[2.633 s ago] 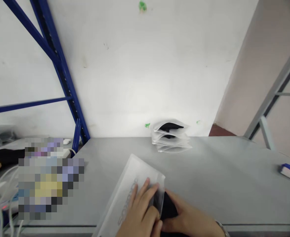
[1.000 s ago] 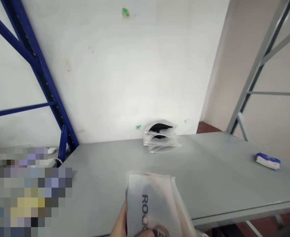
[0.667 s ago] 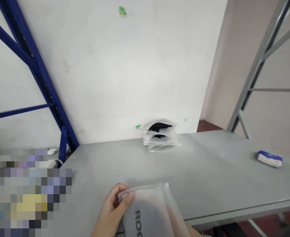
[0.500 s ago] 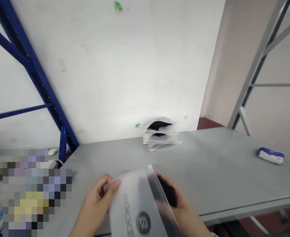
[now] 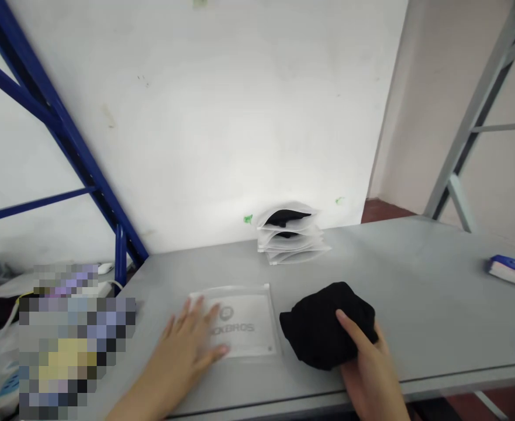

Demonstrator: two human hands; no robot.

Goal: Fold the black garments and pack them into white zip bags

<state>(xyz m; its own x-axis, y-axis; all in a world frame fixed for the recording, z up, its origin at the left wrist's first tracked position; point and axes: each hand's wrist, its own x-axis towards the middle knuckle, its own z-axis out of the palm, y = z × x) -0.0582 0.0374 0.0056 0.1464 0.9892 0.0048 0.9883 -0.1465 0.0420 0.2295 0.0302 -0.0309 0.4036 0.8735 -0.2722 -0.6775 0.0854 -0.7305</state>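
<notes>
A translucent zip bag (image 5: 251,342) with a grey logo and lettering lies flat on the grey table (image 5: 415,304). My left hand (image 5: 191,339) is spread over the bag's left part, fingers apart, and covers some of the lettering. To the right of the bag, my right hand (image 5: 366,356) grips a folded black cloth item (image 5: 327,327), thumb on top and the other fingers underneath. What kind of garment it is, I cannot tell. At the back against the wall stands a stack of similar zip bags (image 5: 290,240), with black material showing in the upper ones.
A blue and white packet (image 5: 514,271) lies at the right end of the table. On the left rise blue metal frame posts (image 5: 77,152), with a blurred-out pile of items and cables below. A grey metal frame (image 5: 467,140) stands at the right. The white wall borders the table's back.
The zip bag, earlier lifted between both hands, now lies flat on the table. My left hand has opened onto it. The black cloth in my right hand has come into full view beside it.
</notes>
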